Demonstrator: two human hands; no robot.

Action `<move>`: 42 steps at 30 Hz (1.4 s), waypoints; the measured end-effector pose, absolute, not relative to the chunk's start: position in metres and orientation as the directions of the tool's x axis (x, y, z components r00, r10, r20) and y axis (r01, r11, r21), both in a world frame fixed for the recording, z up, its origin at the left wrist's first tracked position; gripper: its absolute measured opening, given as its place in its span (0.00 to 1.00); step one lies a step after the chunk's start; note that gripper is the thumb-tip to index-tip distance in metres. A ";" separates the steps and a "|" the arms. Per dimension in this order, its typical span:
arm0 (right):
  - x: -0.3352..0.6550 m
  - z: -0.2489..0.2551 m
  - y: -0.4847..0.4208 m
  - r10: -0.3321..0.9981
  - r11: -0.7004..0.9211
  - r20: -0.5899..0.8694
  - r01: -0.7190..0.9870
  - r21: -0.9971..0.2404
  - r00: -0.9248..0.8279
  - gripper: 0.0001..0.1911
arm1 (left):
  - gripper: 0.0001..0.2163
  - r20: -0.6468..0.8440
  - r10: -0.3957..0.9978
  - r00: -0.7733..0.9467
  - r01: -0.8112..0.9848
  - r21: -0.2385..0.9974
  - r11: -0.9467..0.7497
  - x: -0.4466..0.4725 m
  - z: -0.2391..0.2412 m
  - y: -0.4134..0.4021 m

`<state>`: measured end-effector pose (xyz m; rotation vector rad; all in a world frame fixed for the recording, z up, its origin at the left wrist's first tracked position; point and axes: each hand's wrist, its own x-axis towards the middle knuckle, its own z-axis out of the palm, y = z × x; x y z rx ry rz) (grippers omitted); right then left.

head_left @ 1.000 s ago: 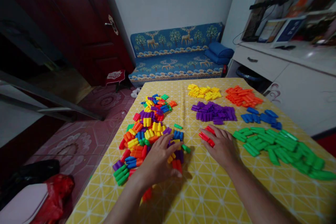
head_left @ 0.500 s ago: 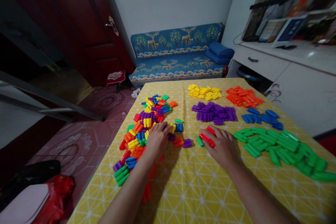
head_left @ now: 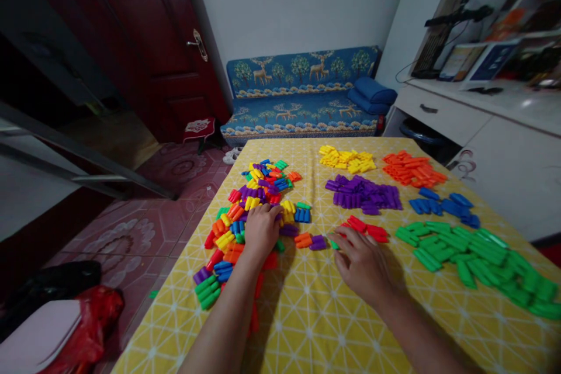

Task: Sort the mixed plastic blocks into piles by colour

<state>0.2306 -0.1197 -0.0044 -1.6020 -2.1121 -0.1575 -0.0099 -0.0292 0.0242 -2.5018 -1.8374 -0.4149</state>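
My left hand (head_left: 262, 228) reaches into the mixed pile of coloured plastic building pieces (head_left: 225, 239), its fingers curled down and pressed together. Whatever lies under those fingertips is hidden. Over the bare middle of the tablecloth, my right hand (head_left: 363, 263) has its fingers apart, the tips at a small green piece (head_left: 334, 244). Just beyond its knuckles lie several red pieces (head_left: 367, 228), free of the hand. Between the hands are an orange piece (head_left: 302, 239) and a purple piece (head_left: 318, 242), close to a blue piece (head_left: 302, 214).
Sorted heaps lie on the table's right half: yellow (head_left: 348, 159), orange (head_left: 412, 169), purple (head_left: 366, 193), blue (head_left: 449, 205) and green (head_left: 482, 257). A patterned sofa (head_left: 298, 105) stands beyond the table. A white cabinet (head_left: 504, 146) is on the right, a metal frame (head_left: 87, 158) on the left.
My right hand has let go of the red pieces and shifted nearer to me, towards the green piece. My left hand stays in the mixed pile. The view has tilted slightly.
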 end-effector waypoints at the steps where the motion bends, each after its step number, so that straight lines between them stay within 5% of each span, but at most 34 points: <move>1: 0.224 -0.005 -0.120 0.893 0.294 0.405 0.935 -0.198 -0.195 0.18 | 0.14 0.225 0.935 0.275 0.937 0.154 -0.313 -0.010 0.024 -0.029; 8: 0.181 -0.004 -0.095 0.946 0.253 0.276 0.921 -0.294 -0.172 0.16 | 0.12 0.273 0.925 0.265 0.923 0.207 -0.325 -0.011 0.021 -0.028; 14: 0.161 -0.012 -0.084 0.931 0.278 0.338 0.874 -0.399 -0.142 0.13 | 0.17 0.339 0.935 0.106 0.828 0.490 -0.271 -0.015 0.019 -0.029; 22: 0.164 -0.012 -0.095 0.903 0.350 0.381 0.858 -0.377 -0.200 0.17 | 0.14 0.383 0.881 0.279 0.517 0.713 -0.473 -0.012 0.029 -0.043; 25: 0.165 -0.013 -0.093 0.849 0.391 0.520 0.767 -0.509 -0.088 0.16 | 0.14 0.367 0.913 0.177 0.400 0.821 -0.408 0.001 0.033 -0.055; 28: 0.168 -0.017 -0.091 0.843 0.394 0.531 0.572 -0.719 0.086 0.13 | 0.18 0.196 0.981 -0.002 0.135 0.972 -0.194 0.017 0.032 -0.064; 32: 0.173 -0.017 -0.090 0.871 0.396 0.470 0.363 -0.843 0.143 0.10 | 0.22 -0.002 1.000 0.028 -0.051 0.999 0.003 0.027 0.025 -0.065; 42: 0.167 -0.016 -0.092 0.920 0.374 0.392 0.281 -0.884 0.008 0.12 | 0.12 0.122 0.988 0.094 0.053 0.990 -0.127 0.024 0.015 -0.060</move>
